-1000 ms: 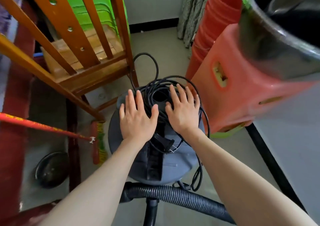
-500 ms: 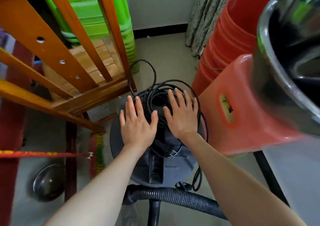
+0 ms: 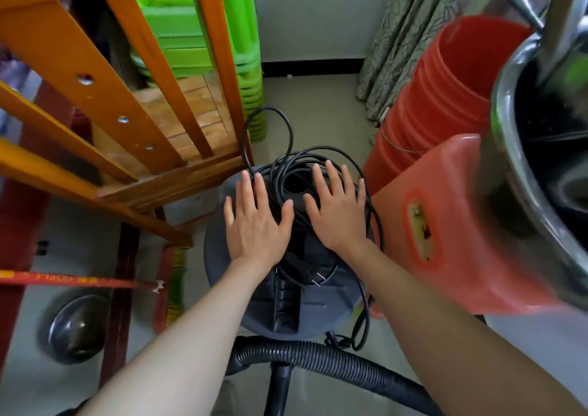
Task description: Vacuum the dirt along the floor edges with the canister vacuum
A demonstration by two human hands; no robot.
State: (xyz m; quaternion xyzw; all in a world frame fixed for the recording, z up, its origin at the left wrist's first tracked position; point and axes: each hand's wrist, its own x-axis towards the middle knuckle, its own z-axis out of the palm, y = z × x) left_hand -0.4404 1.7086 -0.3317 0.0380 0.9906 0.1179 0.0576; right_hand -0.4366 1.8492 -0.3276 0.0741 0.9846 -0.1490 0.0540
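The canister vacuum stood on the floor between a wooden chair and a red stool, its power cord coiled on the lid with the plug lying loose. Both the left hand and the right hand lay flat on the lid, fingers spread, pinching nothing. Vacuuming had apparently not begun; the cord probably needed uncoiling and plugging in next. The ribbed hose lay nearest the person. No brand was legible; writing on the red stick was too blurred.

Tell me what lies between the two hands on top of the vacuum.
In the head view, black power cord coils run between the left hand and right hand, over the vacuum lid's dark central opening.
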